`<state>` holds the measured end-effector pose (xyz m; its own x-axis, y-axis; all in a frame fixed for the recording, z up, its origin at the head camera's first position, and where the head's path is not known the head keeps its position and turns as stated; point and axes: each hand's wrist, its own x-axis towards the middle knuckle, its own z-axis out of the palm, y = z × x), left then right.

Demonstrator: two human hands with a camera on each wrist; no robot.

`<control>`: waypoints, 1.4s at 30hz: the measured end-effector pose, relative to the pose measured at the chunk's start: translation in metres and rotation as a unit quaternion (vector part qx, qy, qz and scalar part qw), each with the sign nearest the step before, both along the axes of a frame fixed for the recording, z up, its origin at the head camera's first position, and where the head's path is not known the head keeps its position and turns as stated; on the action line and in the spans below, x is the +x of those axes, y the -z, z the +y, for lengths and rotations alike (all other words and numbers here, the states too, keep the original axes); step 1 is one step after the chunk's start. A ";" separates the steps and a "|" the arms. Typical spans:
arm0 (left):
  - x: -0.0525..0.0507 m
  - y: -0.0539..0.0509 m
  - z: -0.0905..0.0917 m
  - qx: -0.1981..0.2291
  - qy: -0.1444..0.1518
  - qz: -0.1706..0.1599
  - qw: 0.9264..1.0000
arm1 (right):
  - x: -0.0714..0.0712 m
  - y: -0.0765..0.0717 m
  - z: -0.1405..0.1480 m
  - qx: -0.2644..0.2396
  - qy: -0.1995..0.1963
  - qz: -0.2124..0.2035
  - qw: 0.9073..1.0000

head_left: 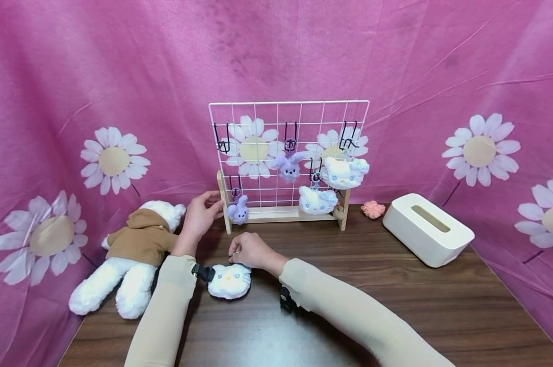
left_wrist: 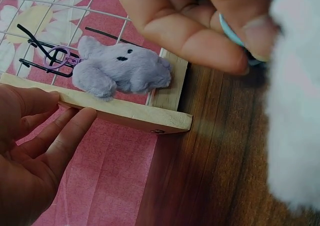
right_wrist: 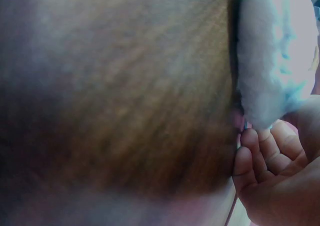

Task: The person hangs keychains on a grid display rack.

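Observation:
My left hand (head_left: pixel 200 216) touches the left wooden post (head_left: pixel 223 204) of a white wire grid rack (head_left: pixel 277 189), its fingers fairly straight. My right hand (head_left: pixel 255 251) pinches a small light-blue piece (left_wrist: pixel 230 31) of a white plush cat-head keychain (head_left: pixel 229 283). That plush hangs in front of the rack, face up toward the head camera. A purple bunny keychain (head_left: pixel 238 210) hangs on a lower-left hook, close to the left hand. In the right wrist view, the plush partly hides my right fingertips.
An upper-left black hook (head_left: pixel 222 138) holds no plush. Another purple bunny (head_left: pixel 289 167) and two white cat plushes (head_left: pixel 316 200) hang on hooks. A teddy bear (head_left: pixel 140 239) lies left; a pink crocheted piece (head_left: pixel 373 209) and cream tissue box (head_left: pixel 427 229) are on the right.

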<state>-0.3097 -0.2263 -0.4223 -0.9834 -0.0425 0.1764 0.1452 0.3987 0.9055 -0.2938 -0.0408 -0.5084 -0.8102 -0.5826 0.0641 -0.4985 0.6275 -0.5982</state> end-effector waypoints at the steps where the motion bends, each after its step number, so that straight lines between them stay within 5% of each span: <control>1: 0.000 0.000 0.000 0.000 0.001 0.001 1.000 | 0.000 -0.002 0.001 0.003 -0.002 0.001 1.000; 5: 0.001 0.000 0.001 0.001 0.003 0.002 1.000 | -0.002 -0.007 0.005 0.011 -0.014 -0.004 1.000; 10: 0.000 0.001 0.001 0.002 0.001 0.002 1.000 | 0.009 -0.033 0.013 0.023 -0.019 -0.029 0.999; 12: 0.001 0.002 0.001 0.000 0.002 0.002 1.000 | 0.008 -0.030 0.016 0.023 -0.021 -0.026 0.999; 17: 0.002 0.003 0.001 0.003 0.003 -0.001 1.000 | -0.011 0.005 0.016 0.024 -0.020 0.004 1.000; 24: 0.001 0.004 0.001 -0.001 0.002 0.001 1.000 | 0.029 -0.071 0.024 0.020 -0.008 -0.058 0.998; 42: -0.001 0.003 -0.001 -0.003 0.002 0.004 1.000 | 0.039 -0.100 0.031 -0.017 -0.037 -0.026 0.999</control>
